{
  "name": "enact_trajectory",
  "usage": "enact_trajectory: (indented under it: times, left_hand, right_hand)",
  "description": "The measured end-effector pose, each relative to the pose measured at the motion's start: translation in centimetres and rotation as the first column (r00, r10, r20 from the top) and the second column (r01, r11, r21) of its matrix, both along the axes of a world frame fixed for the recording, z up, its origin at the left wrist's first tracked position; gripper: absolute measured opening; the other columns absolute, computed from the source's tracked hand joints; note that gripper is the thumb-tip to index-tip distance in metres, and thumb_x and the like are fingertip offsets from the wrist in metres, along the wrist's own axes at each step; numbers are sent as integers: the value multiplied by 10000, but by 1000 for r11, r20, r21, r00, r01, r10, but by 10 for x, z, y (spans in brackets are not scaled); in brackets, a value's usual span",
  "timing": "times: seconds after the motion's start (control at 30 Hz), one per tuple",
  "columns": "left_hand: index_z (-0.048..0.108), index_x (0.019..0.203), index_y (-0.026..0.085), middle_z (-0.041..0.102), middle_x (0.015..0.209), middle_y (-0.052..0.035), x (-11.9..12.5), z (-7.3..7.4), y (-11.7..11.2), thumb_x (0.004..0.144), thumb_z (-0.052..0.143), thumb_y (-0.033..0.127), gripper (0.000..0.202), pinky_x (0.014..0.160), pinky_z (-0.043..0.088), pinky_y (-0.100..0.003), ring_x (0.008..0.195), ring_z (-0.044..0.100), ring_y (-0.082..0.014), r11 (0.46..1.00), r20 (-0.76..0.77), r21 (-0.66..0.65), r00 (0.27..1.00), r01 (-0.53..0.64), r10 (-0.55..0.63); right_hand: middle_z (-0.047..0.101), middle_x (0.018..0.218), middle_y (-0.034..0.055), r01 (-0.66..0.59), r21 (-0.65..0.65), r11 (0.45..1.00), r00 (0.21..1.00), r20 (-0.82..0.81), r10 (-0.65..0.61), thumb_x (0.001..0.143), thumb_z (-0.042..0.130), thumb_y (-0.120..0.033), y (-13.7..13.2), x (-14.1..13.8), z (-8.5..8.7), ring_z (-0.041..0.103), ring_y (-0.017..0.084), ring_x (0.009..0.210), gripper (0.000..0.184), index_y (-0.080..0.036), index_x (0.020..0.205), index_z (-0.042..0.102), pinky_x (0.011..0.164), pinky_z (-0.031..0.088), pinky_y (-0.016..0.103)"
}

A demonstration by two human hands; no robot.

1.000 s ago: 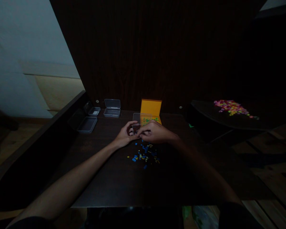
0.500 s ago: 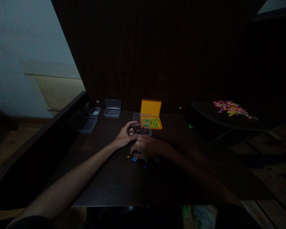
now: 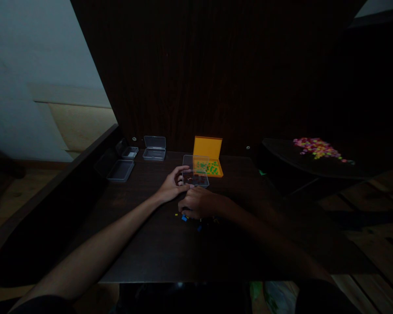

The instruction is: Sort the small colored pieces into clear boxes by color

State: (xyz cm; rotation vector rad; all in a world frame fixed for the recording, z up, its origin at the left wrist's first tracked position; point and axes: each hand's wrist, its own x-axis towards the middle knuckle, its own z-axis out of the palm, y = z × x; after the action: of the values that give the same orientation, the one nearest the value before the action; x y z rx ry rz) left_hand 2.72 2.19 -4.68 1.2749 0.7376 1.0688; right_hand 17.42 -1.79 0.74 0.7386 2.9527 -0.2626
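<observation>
Toward the back edge of the bench (image 3: 144, 253), clear box (image 3: 203, 184): lid up, small dark pieces (image 3: 190, 178) inside.
Left hand (image 3: 172, 186): grips the box's left end between thumb and fingers, seemingly to steady it.
Right hand (image 3: 198, 203): fingers curled down over loose pieces (image 3: 184, 218), nearer the front edge; cannot tell whether any is pinched.
Yellow box (image 3: 208, 147): open just behind, green pieces (image 3: 212, 168) perhaps kept within reach.
Clear cases (image 3: 120, 171): three, open, by the back left corner.
Surface: dark wood, dim; tall panel (image 3: 183, 87) behind.
Room: pale wall (image 3: 52, 52) left; bead heap (image 3: 317, 148) on shelf (image 3: 278, 150) right.
</observation>
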Motion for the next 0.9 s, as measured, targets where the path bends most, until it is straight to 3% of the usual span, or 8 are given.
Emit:
enact_trajectory:
  times: [0.2, 0.4, 0.53, 0.7, 0.9]
  left_hand:
    - [491, 1179, 176, 537, 1281, -145, -2, -4, 3, 589, 772, 140, 655, 940, 465, -382, 1060, 593, -208, 999, 5, 32, 1000, 8, -9]
    - [484, 1183, 184, 534, 1277, -135, -2, -5, 2, 589, 793, 163, 670, 953, 463, -388, 1093, 580, -211, 1000, 4, 20, 1000, 16, -16]
    - [483, 1183, 190, 539, 1273, -125, -1, -3, 1, 582, 797, 158, 678, 950, 469, -418, 1046, 599, -198, 1000, -10, 1, 1000, 1, -1]
    - [481, 1174, 187, 542, 1268, -122, 0, -3, 1, 581, 796, 149, 673, 951, 471, -412, 1045, 597, -193, 1000, -4, 4, 1000, 0, 0]
    - [481, 1177, 189, 540, 1271, -119, 0, -3, 1, 582, 789, 140, 671, 972, 457, -429, 1066, 591, -201, 1000, 7, -10, 1000, 2, -2]
  right_hand:
    - [684, 858, 50, 9, -31, 999, 996, -83, -11, 859, 523, -242, 6, 10, 19, 565, 145, 745, 194, -200, 915, 705, 650, 350, 259]
    - [690, 818, 28, 220, -13, 975, 969, -111, -220, 872, 500, -243, 27, 35, 46, 573, 130, 703, 223, -192, 968, 695, 639, 347, 235]
    - [694, 907, 71, 359, 106, 927, 933, -59, -355, 908, 465, -274, 39, 46, 38, 592, 164, 797, 255, -180, 993, 686, 693, 363, 251]
    - [678, 962, 107, 364, 201, 909, 927, 23, -376, 936, 411, -283, 45, 42, 24, 605, 201, 870, 295, -167, 1052, 657, 727, 379, 274]
    - [685, 949, 122, 353, 255, 900, 923, 64, -380, 942, 394, -249, 43, 37, 19, 617, 212, 857, 309, -163, 1136, 619, 733, 389, 290]
